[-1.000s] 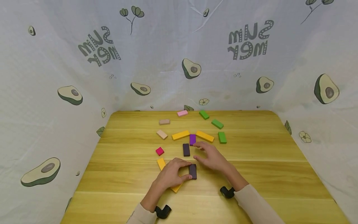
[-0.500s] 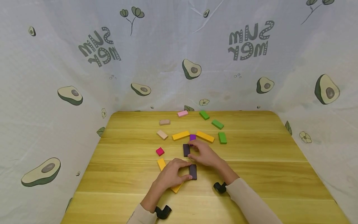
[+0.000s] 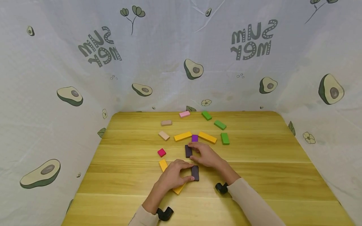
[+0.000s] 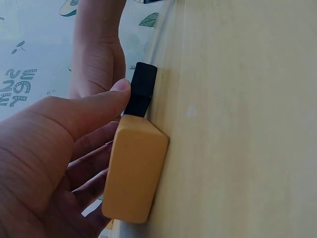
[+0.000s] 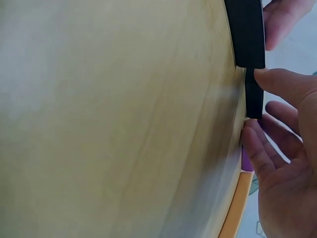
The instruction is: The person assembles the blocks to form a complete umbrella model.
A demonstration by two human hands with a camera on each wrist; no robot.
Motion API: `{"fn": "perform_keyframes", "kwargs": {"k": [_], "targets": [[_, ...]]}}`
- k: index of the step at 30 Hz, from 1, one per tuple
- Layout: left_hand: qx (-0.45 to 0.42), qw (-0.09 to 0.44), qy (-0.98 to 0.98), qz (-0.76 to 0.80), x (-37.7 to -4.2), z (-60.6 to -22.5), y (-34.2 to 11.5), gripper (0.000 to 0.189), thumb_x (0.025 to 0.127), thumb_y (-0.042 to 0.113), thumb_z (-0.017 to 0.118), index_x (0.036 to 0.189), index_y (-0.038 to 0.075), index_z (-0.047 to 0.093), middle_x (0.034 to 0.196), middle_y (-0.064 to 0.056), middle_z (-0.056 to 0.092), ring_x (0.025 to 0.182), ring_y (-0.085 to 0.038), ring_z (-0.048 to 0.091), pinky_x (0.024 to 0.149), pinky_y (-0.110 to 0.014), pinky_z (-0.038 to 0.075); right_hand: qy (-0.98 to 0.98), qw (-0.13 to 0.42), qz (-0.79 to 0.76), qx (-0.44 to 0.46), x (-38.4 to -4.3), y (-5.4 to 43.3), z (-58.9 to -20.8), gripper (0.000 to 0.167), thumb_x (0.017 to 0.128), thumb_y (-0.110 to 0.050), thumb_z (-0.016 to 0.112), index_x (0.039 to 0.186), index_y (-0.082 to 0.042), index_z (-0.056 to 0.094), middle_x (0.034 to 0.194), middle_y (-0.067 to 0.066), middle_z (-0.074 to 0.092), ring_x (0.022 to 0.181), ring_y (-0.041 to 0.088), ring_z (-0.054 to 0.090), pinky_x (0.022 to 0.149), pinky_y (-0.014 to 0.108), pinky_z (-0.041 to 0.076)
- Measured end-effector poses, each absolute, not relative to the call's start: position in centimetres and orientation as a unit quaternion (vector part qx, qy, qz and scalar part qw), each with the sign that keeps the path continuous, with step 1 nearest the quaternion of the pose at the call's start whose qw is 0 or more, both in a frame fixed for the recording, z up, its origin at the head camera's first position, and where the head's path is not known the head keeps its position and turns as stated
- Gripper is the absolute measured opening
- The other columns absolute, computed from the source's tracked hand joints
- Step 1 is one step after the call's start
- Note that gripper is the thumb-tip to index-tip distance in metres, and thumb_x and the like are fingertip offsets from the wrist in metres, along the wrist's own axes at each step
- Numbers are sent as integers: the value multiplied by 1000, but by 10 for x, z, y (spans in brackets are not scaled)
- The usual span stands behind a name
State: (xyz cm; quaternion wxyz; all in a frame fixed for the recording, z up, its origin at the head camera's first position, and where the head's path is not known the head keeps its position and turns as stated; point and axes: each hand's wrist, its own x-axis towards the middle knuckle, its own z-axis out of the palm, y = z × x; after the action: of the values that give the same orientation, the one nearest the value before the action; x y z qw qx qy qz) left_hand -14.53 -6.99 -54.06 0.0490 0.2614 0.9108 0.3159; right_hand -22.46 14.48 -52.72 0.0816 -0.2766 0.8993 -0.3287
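In the head view two black blocks lie flat on the wooden table. My left hand pinches the nearer black block by its two ends, thumb at the near end and a finger at the far end. My right hand holds the farther black block the same way, from its right side. Under my left hand runs a yellow block, its middle hidden; it fills the front of the left wrist view. A purple block sits just beyond my right fingers, partly covered by them.
Two yellow blocks flank the purple one. A red square block and two beige blocks lie to the left. Green blocks curve along the right, a pink block at the back. A patterned cloth surrounds the table.
My right hand has moved left, from beside the purple block to the farther black block, and its fingers have come to that block's ends. My left hand stays put.
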Motion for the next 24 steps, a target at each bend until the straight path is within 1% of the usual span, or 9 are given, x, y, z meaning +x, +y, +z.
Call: {"fn": "perform_keyframes", "kwargs": {"k": [3, 8, 11, 17, 24], "targets": [[259, 51, 911, 316, -146, -542, -70, 52, 91, 49, 76, 136, 26, 70, 133, 9, 70, 128, -14, 60, 111, -39, 49, 901, 88, -328, -269, -226, 145, -527, 55, 94, -21, 77, 143, -5, 58, 142, 13, 63, 122, 27, 63, 105, 46, 54], [257, 55, 911, 317, -146, -542, -70, 51, 91, 49, 76, 136, 26, 70, 132, 10, 70, 127, -13, 60, 111, -40, 48, 899, 88, -340, -262, -227, 145, -527, 55, 91, -20, 80, 140, -5, 61, 133, 10, 66, 113, 23, 64, 100, 44, 56], [258, 53, 911, 318, -146, -540, -69, 51, 90, 48, 77, 135, 24, 71, 130, 9, 71, 126, -13, 61, 110, -40, 49, 895, 85, -350, -262, -226, 146, -527, 55, 89, -19, 82, 138, -5, 62, 132, 10, 67, 113, 24, 64, 100, 45, 56], [252, 55, 912, 319, -145, -536, -68, 51, 90, 47, 79, 134, 24, 71, 129, 9, 72, 124, -13, 62, 110, -39, 49, 889, 84, -375, -250, -223, 151, -526, 55, 89, -18, 83, 138, -5, 62, 134, 12, 66, 118, 28, 66, 104, 46, 55], [249, 55, 914, 317, -144, -537, -68, 51, 90, 47, 78, 135, 25, 71, 129, 10, 72, 125, -14, 62, 110, -40, 49, 889, 66, -376, -252, -214, 160, -523, 54, 88, -16, 82, 137, -4, 62, 135, 12, 65, 116, 27, 66, 103, 47, 55]]}}
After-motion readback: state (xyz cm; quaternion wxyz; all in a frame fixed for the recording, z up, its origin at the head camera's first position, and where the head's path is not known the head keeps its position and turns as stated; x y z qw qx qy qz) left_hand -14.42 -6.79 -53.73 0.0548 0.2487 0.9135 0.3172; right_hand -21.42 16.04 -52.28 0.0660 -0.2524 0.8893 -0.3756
